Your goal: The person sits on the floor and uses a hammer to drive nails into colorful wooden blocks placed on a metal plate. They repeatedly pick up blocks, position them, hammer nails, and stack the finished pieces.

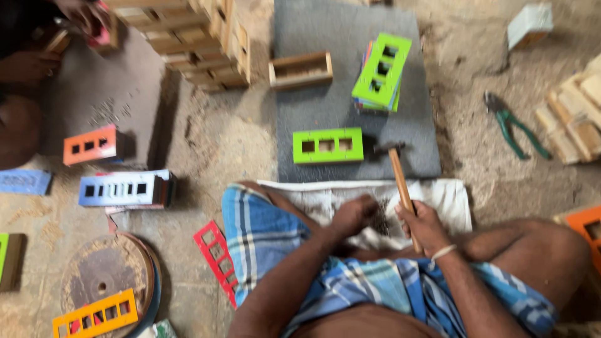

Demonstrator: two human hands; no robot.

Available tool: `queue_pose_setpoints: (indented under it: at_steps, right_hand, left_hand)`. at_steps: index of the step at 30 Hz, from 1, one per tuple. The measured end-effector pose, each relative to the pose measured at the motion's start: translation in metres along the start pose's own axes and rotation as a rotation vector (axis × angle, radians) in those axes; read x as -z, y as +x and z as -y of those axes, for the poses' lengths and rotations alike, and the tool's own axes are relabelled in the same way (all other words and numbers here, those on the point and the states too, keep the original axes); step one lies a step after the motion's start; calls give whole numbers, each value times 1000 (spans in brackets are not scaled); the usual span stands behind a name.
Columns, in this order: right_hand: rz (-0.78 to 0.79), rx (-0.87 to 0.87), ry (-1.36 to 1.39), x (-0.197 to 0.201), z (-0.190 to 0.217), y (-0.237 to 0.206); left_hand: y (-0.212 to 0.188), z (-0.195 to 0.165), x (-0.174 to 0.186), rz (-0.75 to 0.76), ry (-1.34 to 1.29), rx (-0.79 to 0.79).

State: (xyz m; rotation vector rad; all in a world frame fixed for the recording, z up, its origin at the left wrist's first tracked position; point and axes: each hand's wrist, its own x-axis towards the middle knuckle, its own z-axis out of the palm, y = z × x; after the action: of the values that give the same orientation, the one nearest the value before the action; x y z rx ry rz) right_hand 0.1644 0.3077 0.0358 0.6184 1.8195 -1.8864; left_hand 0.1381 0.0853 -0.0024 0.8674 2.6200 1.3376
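I sit cross-legged on the ground. My right hand (426,224) grips the wooden handle of a hammer (399,181), whose dark head rests on the grey mat (325,112) just right of a green box front with three square holes (328,145). My left hand (354,214) is closed over a small dark pile on the white cloth (451,200) in my lap; what it holds is too blurred to tell.
A stack of green panels (382,72) and an open wooden frame (300,70) lie on the mat. Green-handled pliers (510,125) lie right. Stacked wooden frames (194,44) stand behind. Orange (91,145), blue (122,188), red (216,253) and yellow (94,313) pieces lie left. Another person's hands (37,44) work top left.
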Motion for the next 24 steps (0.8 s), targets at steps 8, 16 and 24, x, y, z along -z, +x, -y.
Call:
queue_pose_setpoints:
  at_steps: [8, 16, 24]
  right_hand:
    - [73, -83, 81, -3, 19, -19]
    - [114, -201, 169, -4, 35, -30]
    - [-77, -52, -194, -16, 33, -40]
  left_hand:
    - [21, 31, 62, -417, -73, 167]
    - [69, 31, 111, -357, 49, 164]
    - [72, 36, 98, -346, 89, 244]
